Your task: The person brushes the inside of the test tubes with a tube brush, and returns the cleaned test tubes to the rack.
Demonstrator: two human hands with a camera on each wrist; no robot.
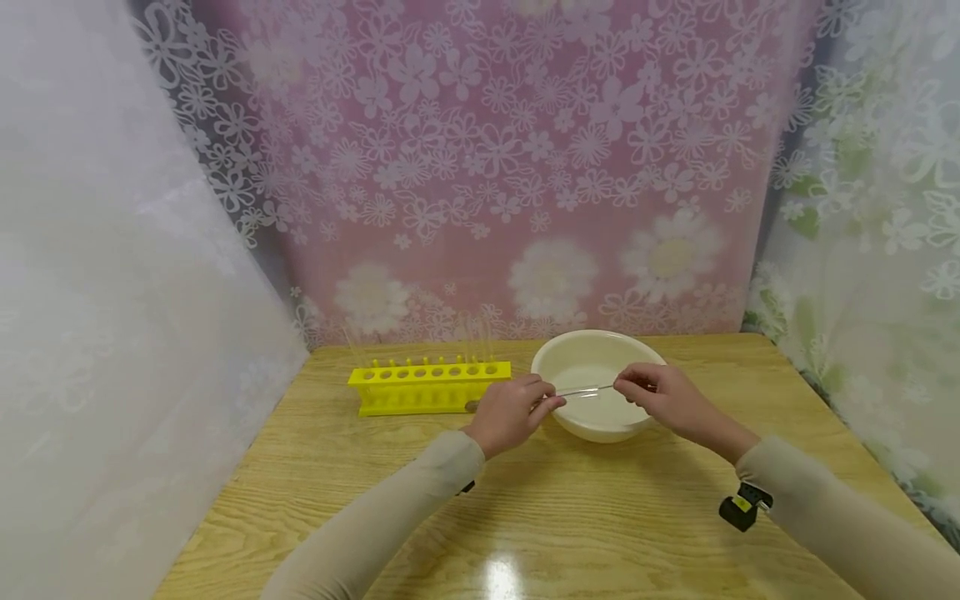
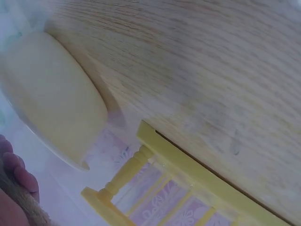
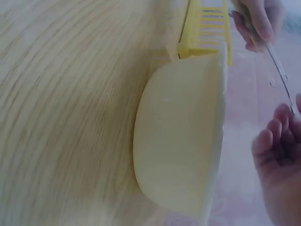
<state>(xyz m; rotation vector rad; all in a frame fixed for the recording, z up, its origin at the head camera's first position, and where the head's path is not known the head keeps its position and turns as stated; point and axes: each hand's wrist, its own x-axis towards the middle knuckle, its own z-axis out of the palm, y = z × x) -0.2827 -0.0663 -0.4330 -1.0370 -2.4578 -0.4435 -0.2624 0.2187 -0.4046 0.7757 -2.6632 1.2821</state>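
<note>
In the head view, my left hand (image 1: 513, 410) grips a clear glass test tube (image 1: 581, 392) held nearly level over the cream basin. The tube's open end points right. A thin metal wire of a test tube brush (image 1: 606, 387) runs out of that mouth, and my right hand (image 1: 660, 393) pinches its far end. Brown bristles (image 2: 29, 206) show by the left hand in the left wrist view, seemingly inside the tube. The right wrist view shows the wire (image 3: 284, 84) stretched between both hands.
Beneath the hands stands the cream basin (image 1: 600, 429). To its left is a yellow test tube rack (image 1: 427, 377) with a few clear tubes (image 1: 480, 340) upright at its right end and one leaning at the left. Floral curtains surround the wooden table (image 1: 585, 517).
</note>
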